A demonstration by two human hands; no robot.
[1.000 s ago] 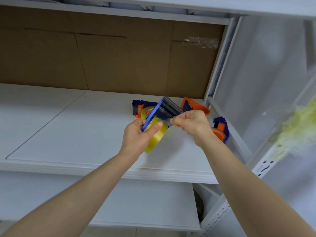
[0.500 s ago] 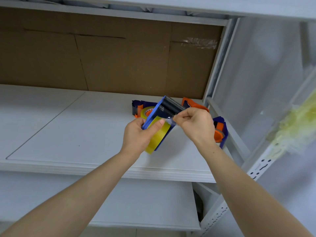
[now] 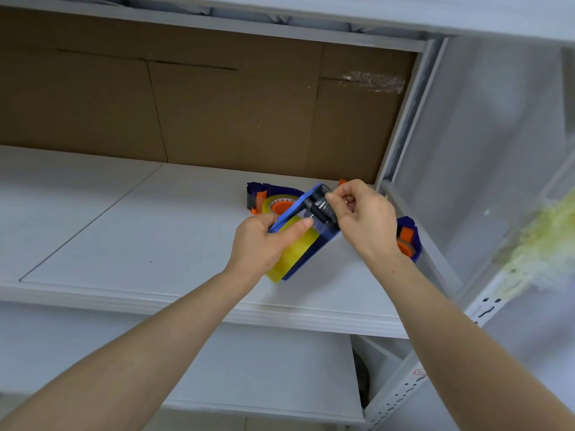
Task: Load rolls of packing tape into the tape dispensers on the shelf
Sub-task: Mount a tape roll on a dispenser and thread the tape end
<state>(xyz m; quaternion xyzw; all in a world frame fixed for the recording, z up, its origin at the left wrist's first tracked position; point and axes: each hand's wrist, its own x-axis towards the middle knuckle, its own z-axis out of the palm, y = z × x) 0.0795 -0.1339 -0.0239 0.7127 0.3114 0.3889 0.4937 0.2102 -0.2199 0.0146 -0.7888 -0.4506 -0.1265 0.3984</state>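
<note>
A blue tape dispenser [image 3: 323,241] with a yellow tape roll [image 3: 294,253] in it is held above the white shelf [image 3: 130,244]. My left hand [image 3: 261,244] grips the dispenser and roll, thumb lying across the roll. My right hand [image 3: 364,222] pinches the clear tape end at the dispenser's black roller [image 3: 320,205]. Behind them on the shelf lies a second blue and orange dispenser [image 3: 273,199] holding a yellowish roll. A third blue and orange dispenser [image 3: 407,237] sits at the shelf's right edge, partly hidden by my right wrist.
Brown cardboard [image 3: 217,104] lines the back of the shelf. A grey upright post [image 3: 404,119] bounds the right side. A lower white shelf [image 3: 264,368] lies beneath. Yellowish blurred material [image 3: 541,244] hangs at the far right.
My right hand has moved up along the dispenser toward its black roller, drawing the tape end with it. The left hand keeps the same hold.
</note>
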